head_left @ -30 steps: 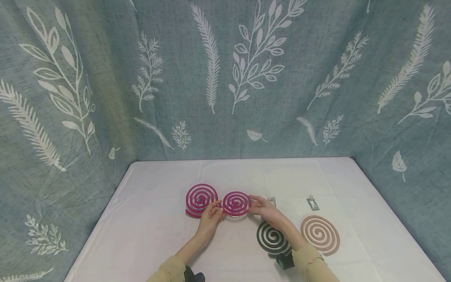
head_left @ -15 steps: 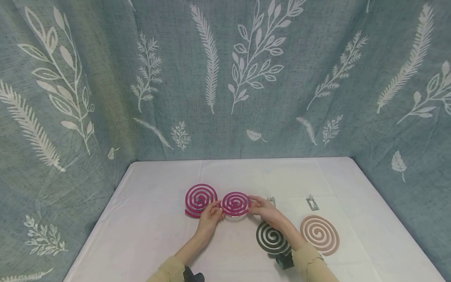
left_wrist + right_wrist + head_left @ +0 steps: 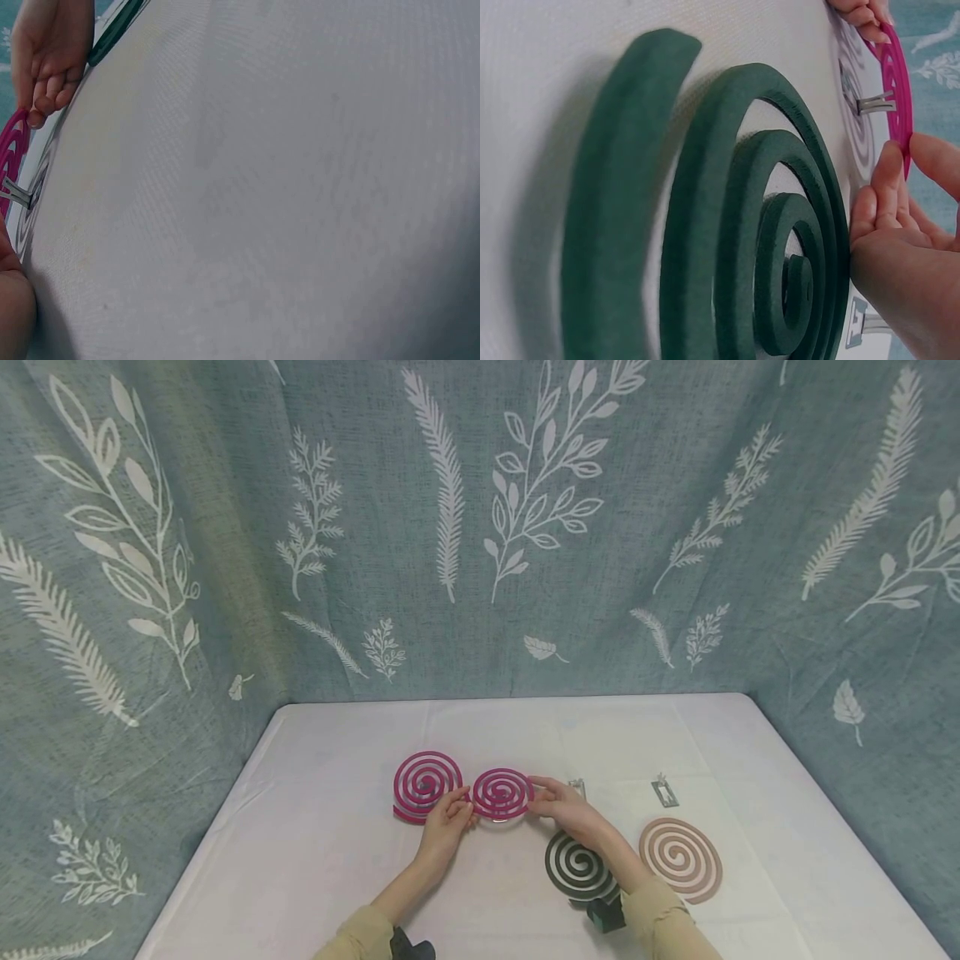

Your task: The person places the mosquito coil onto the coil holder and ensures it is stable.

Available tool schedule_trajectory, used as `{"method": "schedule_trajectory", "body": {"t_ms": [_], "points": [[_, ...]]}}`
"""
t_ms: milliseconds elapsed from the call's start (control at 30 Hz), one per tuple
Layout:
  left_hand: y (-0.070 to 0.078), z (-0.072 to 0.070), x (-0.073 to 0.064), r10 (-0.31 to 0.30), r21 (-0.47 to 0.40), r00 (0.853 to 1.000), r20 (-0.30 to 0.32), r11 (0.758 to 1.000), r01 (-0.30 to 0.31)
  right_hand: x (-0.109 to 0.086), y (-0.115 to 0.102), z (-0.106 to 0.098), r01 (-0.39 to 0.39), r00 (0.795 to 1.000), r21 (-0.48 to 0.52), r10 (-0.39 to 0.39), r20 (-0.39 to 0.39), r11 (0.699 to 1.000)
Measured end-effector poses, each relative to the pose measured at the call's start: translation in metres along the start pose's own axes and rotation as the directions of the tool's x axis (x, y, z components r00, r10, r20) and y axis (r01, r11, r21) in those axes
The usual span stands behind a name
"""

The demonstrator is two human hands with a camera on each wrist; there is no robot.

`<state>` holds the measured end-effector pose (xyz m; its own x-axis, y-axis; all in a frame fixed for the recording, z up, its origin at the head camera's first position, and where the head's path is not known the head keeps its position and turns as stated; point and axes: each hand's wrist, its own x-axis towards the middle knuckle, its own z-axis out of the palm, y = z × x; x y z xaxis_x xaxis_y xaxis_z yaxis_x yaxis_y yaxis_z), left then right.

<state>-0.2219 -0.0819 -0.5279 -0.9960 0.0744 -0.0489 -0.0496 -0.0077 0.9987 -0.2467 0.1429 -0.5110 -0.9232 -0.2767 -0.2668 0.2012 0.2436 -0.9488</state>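
A magenta mosquito coil [image 3: 503, 793] is held level above the table at the middle. My left hand [image 3: 444, 828] pinches its left edge and my right hand [image 3: 566, 807] its right edge. Under the coil's centre stands a small metal coil stand [image 3: 876, 103], its prongs rising to the coil in the right wrist view. To the left, close by my left fingers, is a second magenta coil [image 3: 408, 764]. Below my right forearm lies a dark green coil [image 3: 607, 225], large in the right wrist view.
A brown coil [image 3: 652, 852] lies right of my right forearm on the white table [image 3: 337, 735]. Two flat metal stands lie behind: one stand [image 3: 665, 792] at the right, another stand [image 3: 578, 786] just past my right hand. A patterned curtain [image 3: 480, 635] surrounds the table.
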Motion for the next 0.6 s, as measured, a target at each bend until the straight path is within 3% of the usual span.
{"method": "schedule_trajectory", "body": {"t_ms": [600], "points": [[0.0007, 0.0003, -0.0007, 0.000, -0.019, 1.000, -0.009, 1.000, 0.000, -0.0012, -0.0006, 0.0003, -0.010, 1.000, 0.003, 0.010, -0.006, 1.000]]}}
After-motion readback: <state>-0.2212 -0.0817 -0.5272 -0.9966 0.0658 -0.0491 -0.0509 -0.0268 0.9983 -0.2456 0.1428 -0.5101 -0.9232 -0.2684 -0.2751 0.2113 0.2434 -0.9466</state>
